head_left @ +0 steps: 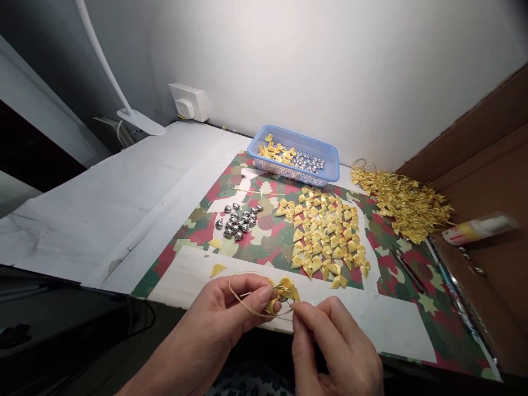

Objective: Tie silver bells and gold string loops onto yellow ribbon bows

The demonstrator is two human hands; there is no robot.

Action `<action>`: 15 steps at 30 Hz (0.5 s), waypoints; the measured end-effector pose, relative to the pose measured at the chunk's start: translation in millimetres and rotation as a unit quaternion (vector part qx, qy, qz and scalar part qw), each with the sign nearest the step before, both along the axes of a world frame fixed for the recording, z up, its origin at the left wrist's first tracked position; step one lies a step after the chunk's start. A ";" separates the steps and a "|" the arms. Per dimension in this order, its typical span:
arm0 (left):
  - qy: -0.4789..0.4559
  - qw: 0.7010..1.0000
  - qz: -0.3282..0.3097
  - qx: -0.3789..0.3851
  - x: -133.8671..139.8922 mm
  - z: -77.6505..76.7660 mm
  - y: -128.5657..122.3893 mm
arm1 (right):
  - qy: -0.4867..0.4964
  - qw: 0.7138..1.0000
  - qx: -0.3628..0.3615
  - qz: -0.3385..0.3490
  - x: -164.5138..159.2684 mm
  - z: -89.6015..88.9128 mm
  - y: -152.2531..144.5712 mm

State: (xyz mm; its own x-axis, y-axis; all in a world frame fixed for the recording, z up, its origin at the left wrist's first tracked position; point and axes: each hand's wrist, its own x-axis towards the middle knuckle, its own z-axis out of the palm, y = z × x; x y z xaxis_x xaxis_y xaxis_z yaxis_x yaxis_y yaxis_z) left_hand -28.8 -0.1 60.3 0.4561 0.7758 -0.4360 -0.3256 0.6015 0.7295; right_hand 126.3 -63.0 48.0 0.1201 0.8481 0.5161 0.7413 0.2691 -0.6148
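My left hand (235,308) pinches a yellow ribbon bow (290,286) between thumb and fingers, just above the table's front edge. A small silvery bell-like piece seems to sit within the bow, partly hidden by my fingertips. A thin gold cord (237,294) loops out around my left thumb and runs toward the right. Close beside the bow, my right hand (330,341) has thumb and forefinger pressed together on the cord's end. Beyond my hands lie a small pile of silver bells (239,220) and rows of yellow bows (322,236).
A blue basket (334,165) holding bows and silver bells stands by the wall. At right are a heap of gold-corded bows (404,203), tweezers (406,269), a white-capped bottle (470,230) and a cardboard side (487,165). A white lamp (142,122) stands back left.
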 end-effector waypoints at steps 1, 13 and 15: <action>0.003 1.000 -0.001 -0.002 -0.1 0.2 -0.1 | -0.001 1.000 0.000 0.001 0.1 -0.7 0.0; 0.031 0.999 -0.014 -0.008 -0.8 5.5 0.0 | 0.006 1.000 0.013 -0.011 -2.9 -4.4 2.0; 0.036 0.999 -0.011 -0.014 -0.1 5.5 0.6 | 0.010 1.000 0.016 -0.012 -2.8 -5.5 1.9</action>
State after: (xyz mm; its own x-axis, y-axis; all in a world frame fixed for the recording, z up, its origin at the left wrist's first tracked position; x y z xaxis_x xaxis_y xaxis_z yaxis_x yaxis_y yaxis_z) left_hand -29.0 0.5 65.8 0.4399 0.7530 -0.4894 -0.2594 0.6283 0.7335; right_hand 123.5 -61.2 42.5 0.1500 0.8280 0.5404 0.7355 0.2718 -0.6207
